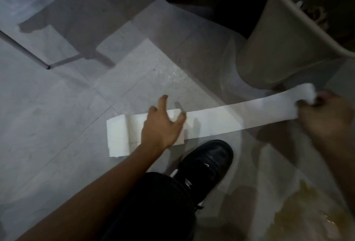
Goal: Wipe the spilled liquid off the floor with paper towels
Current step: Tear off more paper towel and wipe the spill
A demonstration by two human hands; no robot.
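A long white paper-towel strip (221, 120) stretches across the grey tiled floor (57, 115), its left end folded into a loose flat stack just beyond a black leather shoe (207, 164). The left hand (161, 127), fingers spread and nearly straight, presses down on the folded stack. The right hand (326, 114), blurred, grips the bunched far end of the strip with curled fingers, lifted near the base of a beige plastic waste bin (278, 48). A yellowish-brown spilled liquid (307, 215) pools on the floor at lower right, apart from the strip.
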